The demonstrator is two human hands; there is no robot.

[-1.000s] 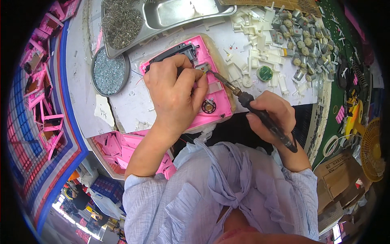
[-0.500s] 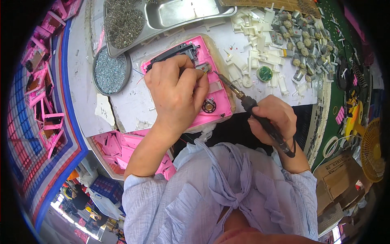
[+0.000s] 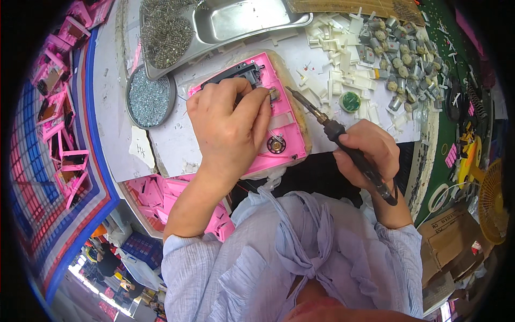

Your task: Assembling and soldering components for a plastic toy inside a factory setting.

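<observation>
My left hand [image 3: 228, 123] lies over a pink plastic housing [image 3: 289, 133], its thumb and fingertips pinched together beside a small metal motor [image 3: 275, 95]. Whatever sits between those fingertips is too small or hidden to make out. A dark grey mechanism [image 3: 241, 72] is fitted along the housing's far side, partly under my knuckles. A small round speaker [image 3: 276, 144] sits near the front right of the housing. My right hand [image 3: 371, 153] grips a soldering iron [image 3: 337, 132] by its black handle. The iron's tip is just right of the motor, apart from it.
A round dish of small screws [image 3: 150, 99] stands left, below a metal tray [image 3: 241, 21] holding springs. White plastic parts [image 3: 346, 59], a green-topped round container [image 3: 350, 101] and a pile of small motors [image 3: 402, 59] lie right. Pink housings [image 3: 155, 198] fill a box near my left forearm.
My right hand has drawn the soldering iron right, so its tip is farther from the motor. My left hand has stayed nearly in place, still pinching by the motor.
</observation>
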